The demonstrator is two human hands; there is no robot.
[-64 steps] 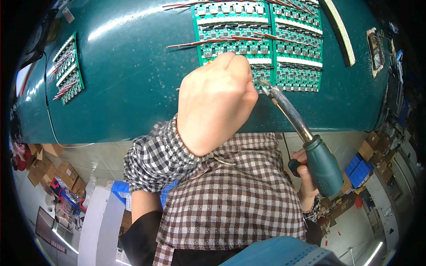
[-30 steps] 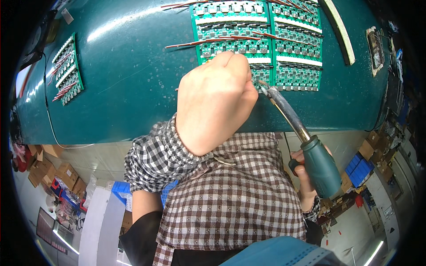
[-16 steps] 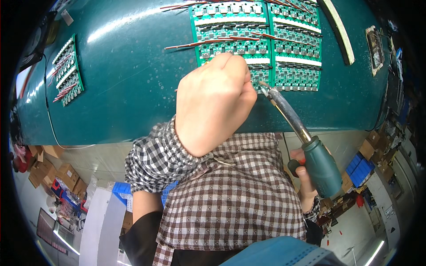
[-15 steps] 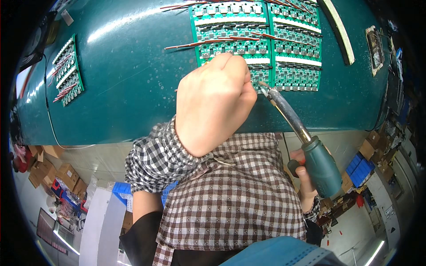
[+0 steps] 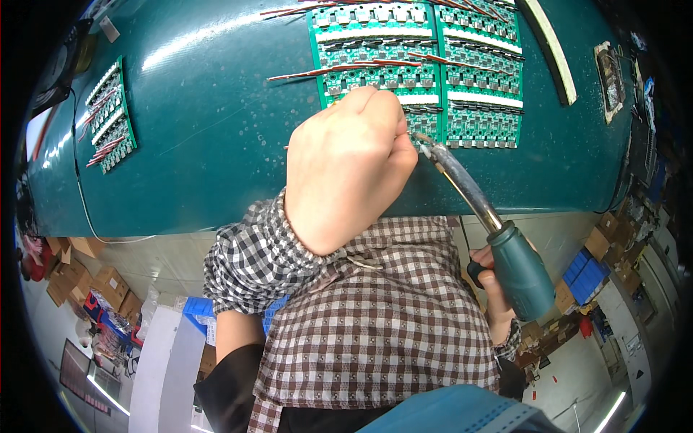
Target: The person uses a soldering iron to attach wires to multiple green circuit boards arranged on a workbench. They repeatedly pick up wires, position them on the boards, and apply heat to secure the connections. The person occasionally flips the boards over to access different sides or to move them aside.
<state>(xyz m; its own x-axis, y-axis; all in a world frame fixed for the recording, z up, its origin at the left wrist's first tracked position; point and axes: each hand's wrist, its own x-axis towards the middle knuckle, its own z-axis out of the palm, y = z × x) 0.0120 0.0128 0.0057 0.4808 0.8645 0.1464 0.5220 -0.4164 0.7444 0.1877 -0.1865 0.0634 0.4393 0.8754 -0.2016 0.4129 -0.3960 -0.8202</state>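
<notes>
My left hand [image 5: 350, 162] is closed in a fist over the near edge of the left green circuit board panel [image 5: 379, 54]. Whatever its fingers pinch is hidden beneath them. In my right hand [image 5: 497, 296] is a soldering iron [image 5: 530, 278] with a dark green handle and a metal barrel. Its bent tip reaches the panel's near edge, right beside my left fingers; whether it touches a pad cannot be made out. Red wires [image 5: 346, 68] lie across the panel. A second circuit board panel [image 5: 484, 126] adjoins it on the right.
At the left of the green table [image 5: 209, 144] lies a smaller circuit board [image 5: 112, 119] with red wires. A long black-and-cream strip [image 5: 552, 54] rests to the panels' right, with a worn rectangular tray [image 5: 610, 83] farther over. A cable [image 5: 79, 173] runs down the left side.
The soldering iron has shifted slightly left and up, its tip nearer my left fingers. My left hand stays in place.
</notes>
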